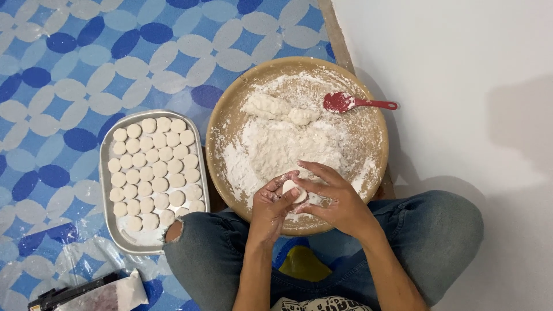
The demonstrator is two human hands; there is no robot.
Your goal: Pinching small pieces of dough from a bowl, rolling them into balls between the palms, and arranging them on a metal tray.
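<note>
Both hands meet over the near rim of a round wooden tray (227, 115) dusted with white flour. My left hand (269, 207) and my right hand (331, 198) together pinch a small white dough ball (291, 187), fingers floury. On the tray lie a heap of flour (282, 147), a lumpy roll of dough (271, 106) and a red spoon (351, 103). Left of it stands a metal baking pan (106, 190) filled with several rows of flat round dough pieces (152, 170).
I sit cross-legged in jeans (213, 253) on a blue and white patterned mat (69, 69). A white wall (461, 75) runs along the right. A plastic packet with a dark object (86, 294) lies at the bottom left. Something yellow (302, 265) shows between my legs.
</note>
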